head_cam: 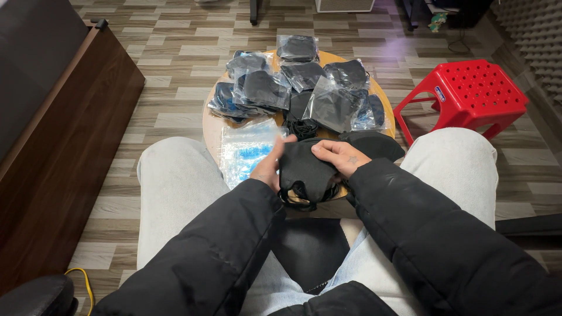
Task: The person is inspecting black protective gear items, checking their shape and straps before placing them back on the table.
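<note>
Round wooden table (pixel 209 124): bagged black masks (pixel 261 89) piled across the far half, empty clear bags (pixel 249 149) at near left, loose black masks (pixel 374 142) at near right

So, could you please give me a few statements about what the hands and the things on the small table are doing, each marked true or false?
1. Both hands hold a black face mask. True.
2. The red stool stands on the person's left. False: it is on the right.
3. Bagged masks are piled on the round table. True.
4. The left hand holds scissors. False: its grip is on the mask.
5. The right hand rests on the floor. False: it is on the mask.
</note>
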